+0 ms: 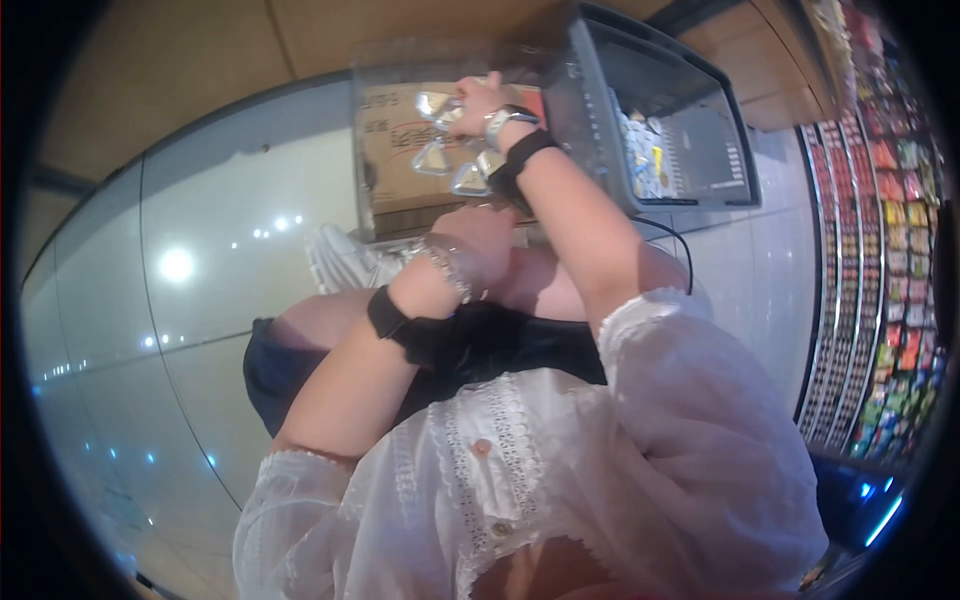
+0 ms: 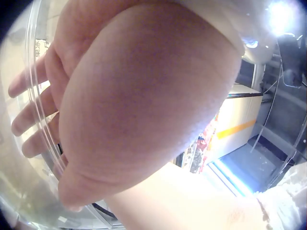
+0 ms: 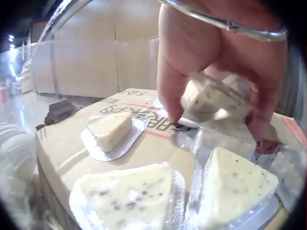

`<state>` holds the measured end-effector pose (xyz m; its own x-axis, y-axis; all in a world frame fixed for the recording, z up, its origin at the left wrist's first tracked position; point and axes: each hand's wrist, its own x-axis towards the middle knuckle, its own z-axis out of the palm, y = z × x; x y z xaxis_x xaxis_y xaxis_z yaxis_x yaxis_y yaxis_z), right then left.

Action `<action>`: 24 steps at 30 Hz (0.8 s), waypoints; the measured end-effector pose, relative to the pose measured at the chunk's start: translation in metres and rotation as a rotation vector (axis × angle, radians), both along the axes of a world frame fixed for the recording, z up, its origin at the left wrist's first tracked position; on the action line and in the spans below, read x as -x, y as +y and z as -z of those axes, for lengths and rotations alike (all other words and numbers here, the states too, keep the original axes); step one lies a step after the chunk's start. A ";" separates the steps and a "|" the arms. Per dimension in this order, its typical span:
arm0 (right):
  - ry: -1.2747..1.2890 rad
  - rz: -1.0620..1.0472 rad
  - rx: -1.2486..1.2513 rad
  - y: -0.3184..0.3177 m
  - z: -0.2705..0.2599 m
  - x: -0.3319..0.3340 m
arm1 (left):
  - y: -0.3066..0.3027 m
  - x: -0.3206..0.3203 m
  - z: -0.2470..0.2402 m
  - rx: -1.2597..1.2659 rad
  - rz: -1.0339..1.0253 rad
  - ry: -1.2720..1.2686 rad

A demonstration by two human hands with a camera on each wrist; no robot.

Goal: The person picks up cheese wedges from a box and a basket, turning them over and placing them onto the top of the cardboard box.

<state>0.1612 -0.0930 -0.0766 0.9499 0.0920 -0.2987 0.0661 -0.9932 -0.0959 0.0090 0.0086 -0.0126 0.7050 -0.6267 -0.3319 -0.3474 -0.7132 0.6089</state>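
My right hand (image 1: pixel 480 108) reaches down over a cardboard box (image 1: pixel 400 195). In the right wrist view its thumb and fingers grip a clear-wrapped pale wedge (image 3: pixel 211 98), with another wrapped piece (image 3: pixel 225 136) just below. Nearer lie a small wedge pack (image 3: pixel 111 133), a wide wedge pack with dark specks (image 3: pixel 127 196) and a third wedge (image 3: pixel 240 187), on the cardboard. My left hand (image 1: pixel 475 240) is at the near side of the clear plastic bin (image 2: pixel 32 62) around the cardboard. Its fingers stretch out fairly straight past the bin's clear edge, holding nothing visible.
A dark grey crate (image 1: pixel 745 185) stands right of the clear bin, with white and yellow packets (image 1: pixel 648 158) inside. Wooden panels (image 3: pixel 91 48) rise behind. A white shoe (image 1: pixel 340 262) is close to the bin's near left corner. Stocked shelves (image 1: pixel 900 240) stand far right.
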 end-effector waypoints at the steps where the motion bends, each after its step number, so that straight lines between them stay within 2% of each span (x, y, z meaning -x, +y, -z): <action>1: -0.071 0.030 -0.028 0.002 0.001 0.005 | 0.000 0.000 0.001 0.013 -0.002 0.013; 2: -0.125 0.036 -0.075 0.001 0.012 0.004 | 0.000 -0.001 0.002 0.020 0.024 0.004; 4: -0.062 0.139 -0.197 0.007 0.006 0.010 | 0.001 0.000 0.004 0.051 -0.002 -0.009; 10: -0.205 0.210 -0.199 0.012 0.011 0.016 | -0.001 0.000 0.011 0.073 0.001 -0.017; 16: -0.261 0.096 -0.251 0.002 0.018 0.013 | 0.001 -0.001 0.011 0.092 -0.020 -0.013; 19: -0.234 0.173 -0.230 0.003 0.014 0.011 | -0.001 -0.003 0.009 0.074 0.020 0.004; 22: -0.268 0.200 -0.260 -0.002 0.010 0.010 | -0.001 -0.003 -0.005 -0.060 0.027 0.058; 24: -0.290 0.205 -0.310 -0.004 0.008 0.009 | 0.005 -0.006 0.004 -0.012 0.043 0.024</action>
<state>0.1521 -0.0973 -0.0842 0.9980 -0.0630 -0.0066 -0.0604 -0.9162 -0.3962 0.0147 0.0132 -0.0164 0.6694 -0.6520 -0.3562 -0.3628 -0.7052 0.6091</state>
